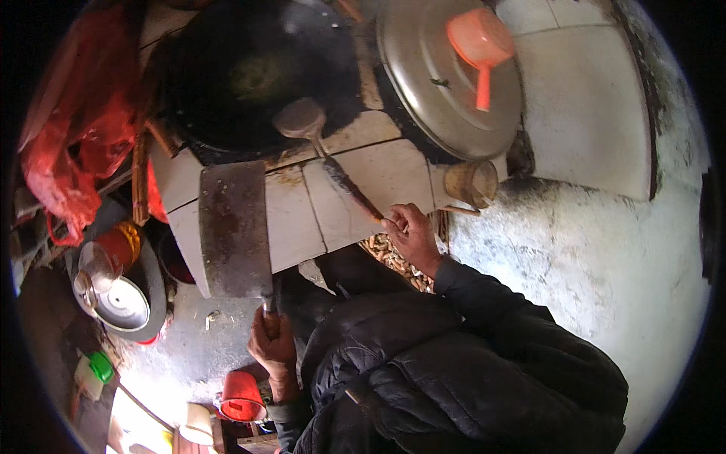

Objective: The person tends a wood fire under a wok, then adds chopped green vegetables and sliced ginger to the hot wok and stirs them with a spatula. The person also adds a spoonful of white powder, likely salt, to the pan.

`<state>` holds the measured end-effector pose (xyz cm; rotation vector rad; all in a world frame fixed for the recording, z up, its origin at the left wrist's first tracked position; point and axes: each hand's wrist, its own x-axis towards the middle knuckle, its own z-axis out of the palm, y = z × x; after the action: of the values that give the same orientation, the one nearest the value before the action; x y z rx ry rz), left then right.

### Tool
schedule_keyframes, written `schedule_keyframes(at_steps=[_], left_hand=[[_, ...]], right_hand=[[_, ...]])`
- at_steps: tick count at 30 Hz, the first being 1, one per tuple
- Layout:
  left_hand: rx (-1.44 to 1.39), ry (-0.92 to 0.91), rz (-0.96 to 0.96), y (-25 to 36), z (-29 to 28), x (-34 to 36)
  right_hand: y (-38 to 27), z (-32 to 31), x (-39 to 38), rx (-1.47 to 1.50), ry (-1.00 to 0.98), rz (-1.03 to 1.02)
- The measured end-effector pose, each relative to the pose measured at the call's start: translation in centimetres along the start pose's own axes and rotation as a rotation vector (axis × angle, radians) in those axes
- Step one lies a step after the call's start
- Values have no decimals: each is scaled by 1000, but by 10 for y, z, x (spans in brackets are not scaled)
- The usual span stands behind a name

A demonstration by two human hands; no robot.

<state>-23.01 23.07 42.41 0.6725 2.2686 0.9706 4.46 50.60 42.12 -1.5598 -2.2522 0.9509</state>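
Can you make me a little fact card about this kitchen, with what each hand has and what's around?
Left hand: grips the cleaver by its handle
Right hand: holds the end of the spatula handle
Wok: dark inside, contents unclear
Big lid: pink-orange dipper on top
Far left: red plastic bag
Lower left: red bucket

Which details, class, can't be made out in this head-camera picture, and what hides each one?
Contents of the wok, head view: lost in shadow and haze, apart from a dull greenish patch.
Far rim of the wok, head view: cut off by the upper edge.
Whatever is under the metal lid, head view: covered by the lid.
Part of the handle of the cleaver, head view: behind the fingers of the left hand.
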Motion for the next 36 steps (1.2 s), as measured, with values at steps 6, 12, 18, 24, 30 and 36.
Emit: schedule_keyframes(at_steps=[6, 12, 18, 24, 30, 36], left_hand=[[45, -16, 47, 14, 4, 17], [103, -82, 107, 29, 7, 31], [95, -139, 181, 33, 13, 39], [101, -171, 196, 41, 16, 40], [112, -158, 147, 49, 21, 39], [85, -127, 155, 52, 26, 44]], right_hand=[[22, -67, -65, 353, 118, 428], [74, -159, -56, 15, 667, 714], [102, -217, 4, -701, 45, 345], [108, -206, 32, -930, -222, 298], [101, -221, 36, -860, -29, 182], [105, -214, 39, -906, -11, 196]])
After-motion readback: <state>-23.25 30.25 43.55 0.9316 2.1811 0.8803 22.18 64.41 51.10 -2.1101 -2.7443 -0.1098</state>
